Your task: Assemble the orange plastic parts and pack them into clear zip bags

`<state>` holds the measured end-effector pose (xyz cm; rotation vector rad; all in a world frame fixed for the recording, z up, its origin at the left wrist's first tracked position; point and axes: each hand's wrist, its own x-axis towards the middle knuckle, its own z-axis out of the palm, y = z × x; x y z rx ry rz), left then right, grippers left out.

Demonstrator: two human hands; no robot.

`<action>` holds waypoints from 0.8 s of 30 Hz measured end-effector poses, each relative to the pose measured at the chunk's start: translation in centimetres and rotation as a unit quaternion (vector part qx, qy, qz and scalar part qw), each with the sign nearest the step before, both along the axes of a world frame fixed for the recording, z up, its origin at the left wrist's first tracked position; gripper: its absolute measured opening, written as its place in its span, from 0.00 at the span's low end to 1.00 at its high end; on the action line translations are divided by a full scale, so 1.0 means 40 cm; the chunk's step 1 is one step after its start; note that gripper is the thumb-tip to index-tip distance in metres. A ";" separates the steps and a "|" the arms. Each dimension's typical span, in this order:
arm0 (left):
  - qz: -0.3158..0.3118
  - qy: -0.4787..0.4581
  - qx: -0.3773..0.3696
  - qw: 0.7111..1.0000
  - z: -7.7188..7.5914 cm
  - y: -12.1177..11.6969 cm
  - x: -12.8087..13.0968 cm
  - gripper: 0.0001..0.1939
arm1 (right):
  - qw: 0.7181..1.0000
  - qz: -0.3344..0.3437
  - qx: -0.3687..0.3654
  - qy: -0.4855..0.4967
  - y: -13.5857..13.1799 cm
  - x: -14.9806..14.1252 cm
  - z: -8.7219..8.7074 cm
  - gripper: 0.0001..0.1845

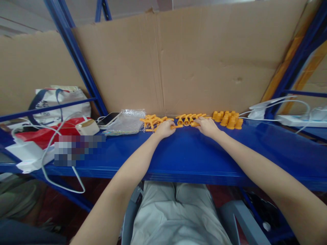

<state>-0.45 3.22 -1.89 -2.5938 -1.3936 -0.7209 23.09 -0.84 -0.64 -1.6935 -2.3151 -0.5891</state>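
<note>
My left hand (165, 129) rests at the back of the blue table, its fingers curled around a small orange plastic piece (173, 127) that is mostly hidden. A short way to the right, my right hand (207, 126) has its fingertips closed on another orange plastic piece (195, 124). Between and behind the hands stands a row of orange branched parts with round, cup-like ends (186, 119). Beside my left hand lies a loose pile of orange branched parts (151, 119), with small shiny bits around it. Several orange cup-shaped pieces (231, 123) stand grouped right of my right hand.
A cardboard sheet (204, 61) walls off the back of the blue table (189, 153). Clear plastic bags (127, 120) and a phone (109, 119) lie left of the pile. Farther left are white cables, a charger (88, 127) and a cloth bag (63, 105). Blue posts flank both sides.
</note>
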 end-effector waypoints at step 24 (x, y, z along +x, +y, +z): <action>-0.102 -0.074 -0.010 0.992 -0.006 0.000 0.012 0.06 | 0.958 0.245 -0.011 0.145 0.058 0.017 -0.054 0.18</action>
